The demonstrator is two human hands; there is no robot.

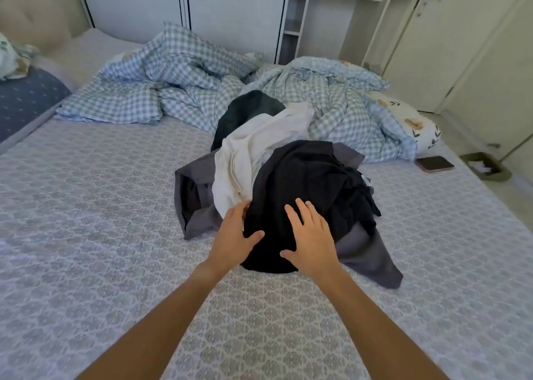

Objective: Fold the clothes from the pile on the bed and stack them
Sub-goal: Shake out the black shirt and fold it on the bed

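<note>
Across the bed [101, 235], both hands, left hand [235, 232] and right hand [310, 238], lay flat and open-fingered on the black garment [302, 183] at six o'clock of the pile [259, 154], where a careless pull might drag neighbours along.

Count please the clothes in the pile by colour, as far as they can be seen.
Black: 1
White: 1
Grey: 1
Dark green: 1
Total: 4 visible in the pile; more may lie hidden underneath.
</note>
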